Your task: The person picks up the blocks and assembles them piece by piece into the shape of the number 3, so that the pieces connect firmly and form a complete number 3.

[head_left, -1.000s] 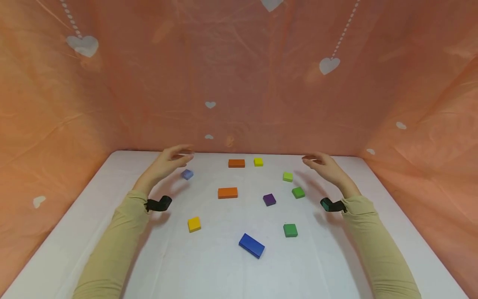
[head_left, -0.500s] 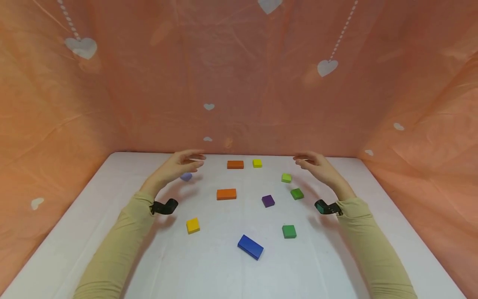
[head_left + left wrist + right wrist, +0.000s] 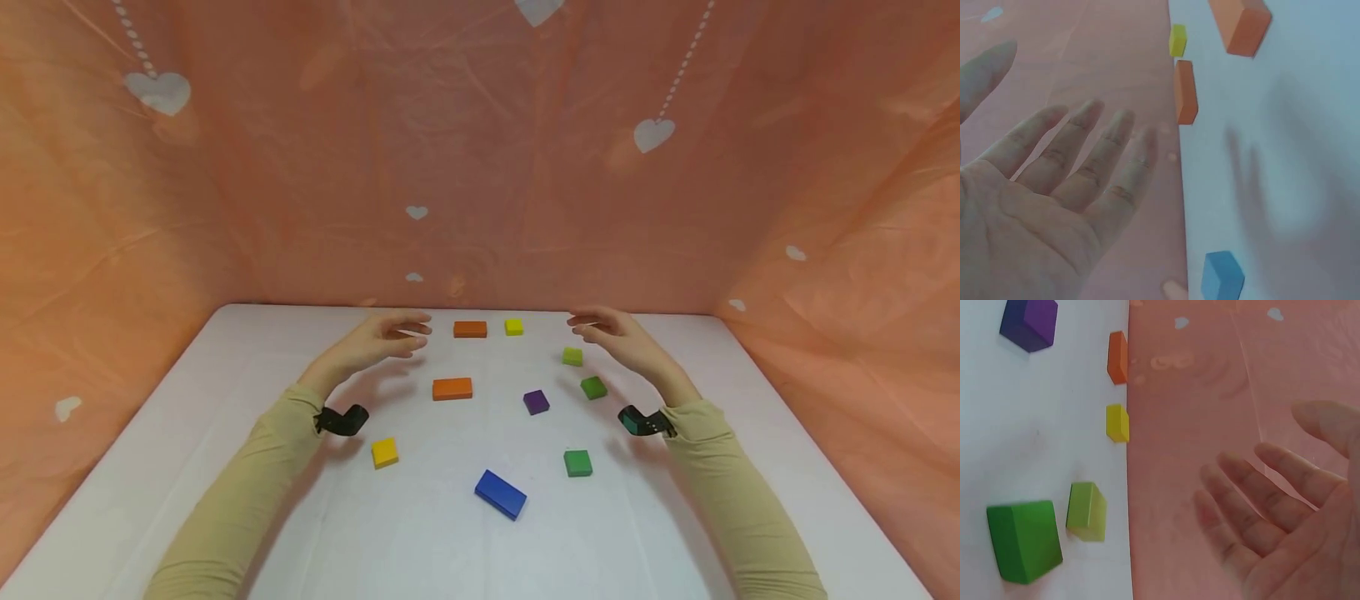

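My left hand (image 3: 375,340) hovers over the table's far left part with fingers spread and nothing held; its palm (image 3: 1029,231) fills the left wrist view's lower left. The light blue block (image 3: 1222,275) shows there but is hidden behind the hand in the head view. Right of the fingertips lie two orange blocks (image 3: 470,329) (image 3: 452,389). My right hand (image 3: 626,340), empty with relaxed fingers, hovers above the far right part, close to the lime block (image 3: 572,357) and the green block (image 3: 593,387). A small yellow block (image 3: 513,327) lies between the hands, near the far edge.
A purple block (image 3: 536,402) lies mid-table. Nearer are an amber block (image 3: 385,453), a blue block (image 3: 500,495) and a darker green block (image 3: 577,463). An orange curtain with hearts (image 3: 480,150) rises behind the white table (image 3: 420,542) and at both sides.
Both hands have moved inward, toward each other, and the left now covers the light blue block in the head view. The blocks keep their layout; the head view has shifted slightly.
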A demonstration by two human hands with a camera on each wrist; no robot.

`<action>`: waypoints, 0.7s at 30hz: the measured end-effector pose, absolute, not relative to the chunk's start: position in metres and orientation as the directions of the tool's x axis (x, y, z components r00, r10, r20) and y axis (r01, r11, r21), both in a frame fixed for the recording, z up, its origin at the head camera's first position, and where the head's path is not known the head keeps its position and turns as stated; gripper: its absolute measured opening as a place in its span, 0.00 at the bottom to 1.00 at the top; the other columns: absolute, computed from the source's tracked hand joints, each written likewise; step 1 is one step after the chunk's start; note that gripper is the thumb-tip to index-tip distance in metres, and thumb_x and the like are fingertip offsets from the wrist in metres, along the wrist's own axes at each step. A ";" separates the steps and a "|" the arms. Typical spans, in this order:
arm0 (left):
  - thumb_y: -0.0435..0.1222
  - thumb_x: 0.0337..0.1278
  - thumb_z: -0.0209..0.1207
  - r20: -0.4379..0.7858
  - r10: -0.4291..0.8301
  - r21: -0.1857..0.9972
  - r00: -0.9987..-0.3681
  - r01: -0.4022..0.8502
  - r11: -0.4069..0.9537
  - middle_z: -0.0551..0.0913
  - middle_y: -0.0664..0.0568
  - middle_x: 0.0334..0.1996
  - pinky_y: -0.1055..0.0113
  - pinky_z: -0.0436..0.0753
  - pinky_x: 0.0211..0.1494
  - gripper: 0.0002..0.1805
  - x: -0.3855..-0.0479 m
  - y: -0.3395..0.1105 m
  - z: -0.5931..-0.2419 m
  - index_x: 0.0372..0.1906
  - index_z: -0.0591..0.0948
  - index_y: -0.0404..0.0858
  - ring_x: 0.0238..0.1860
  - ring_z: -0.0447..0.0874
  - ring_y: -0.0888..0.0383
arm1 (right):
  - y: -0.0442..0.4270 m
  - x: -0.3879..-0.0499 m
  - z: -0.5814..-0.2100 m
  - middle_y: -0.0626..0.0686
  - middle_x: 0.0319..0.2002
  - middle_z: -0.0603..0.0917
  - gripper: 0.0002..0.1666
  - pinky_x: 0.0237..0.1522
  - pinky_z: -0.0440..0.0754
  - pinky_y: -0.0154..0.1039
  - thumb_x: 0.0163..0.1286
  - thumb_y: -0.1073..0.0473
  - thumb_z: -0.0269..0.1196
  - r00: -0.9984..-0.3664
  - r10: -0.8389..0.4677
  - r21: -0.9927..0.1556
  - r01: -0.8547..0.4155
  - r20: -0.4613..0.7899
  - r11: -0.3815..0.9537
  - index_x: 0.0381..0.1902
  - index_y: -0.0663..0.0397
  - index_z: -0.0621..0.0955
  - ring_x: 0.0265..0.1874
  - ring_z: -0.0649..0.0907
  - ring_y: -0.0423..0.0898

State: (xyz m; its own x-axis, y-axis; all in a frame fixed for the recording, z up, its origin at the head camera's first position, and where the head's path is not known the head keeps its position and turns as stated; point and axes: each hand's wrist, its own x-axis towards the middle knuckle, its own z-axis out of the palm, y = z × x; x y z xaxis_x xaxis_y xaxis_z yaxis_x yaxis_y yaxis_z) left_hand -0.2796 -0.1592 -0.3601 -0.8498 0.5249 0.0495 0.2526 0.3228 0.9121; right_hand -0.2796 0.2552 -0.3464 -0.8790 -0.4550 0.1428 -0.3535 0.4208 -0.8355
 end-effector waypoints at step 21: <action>0.37 0.57 0.65 -0.080 0.582 0.907 -0.809 0.184 0.380 0.74 0.36 0.58 0.57 0.79 0.51 0.34 -0.279 -0.137 -0.389 0.66 0.68 0.30 0.56 0.77 0.45 | 0.228 -0.268 -0.359 0.64 0.58 0.75 0.23 0.59 0.70 0.51 0.72 0.61 0.57 -0.812 -0.582 -0.821 -0.365 0.049 0.440 0.63 0.62 0.72 0.58 0.76 0.56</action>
